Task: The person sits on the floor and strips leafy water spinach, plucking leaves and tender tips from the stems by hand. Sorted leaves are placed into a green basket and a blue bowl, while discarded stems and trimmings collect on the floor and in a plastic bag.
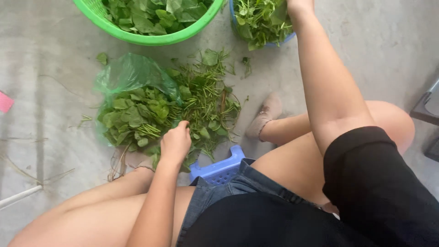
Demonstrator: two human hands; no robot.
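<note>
The left hand [175,142] pinches stems in the leaf pile [151,114] on the floor; the right hand [299,5] reaches the blue basket [263,20], its grip unclear.

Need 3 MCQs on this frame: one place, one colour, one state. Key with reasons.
1. Where is the left hand?
A. on the pile of greens on the floor
B. in the green basket
C. on the stool

2. What colour is the stool?
A. red
B. blue
C. white

3. What state is the green plastic bag in?
A. tied shut
B. open, with leaves spilling out
C. folded flat

Key: 1 A, the fingers rest on the pile of greens. 2 B, a blue slotted corner shows between the legs. 3 B, loose leaves lie at its mouth. The right hand reaches into the blue basket.
</note>
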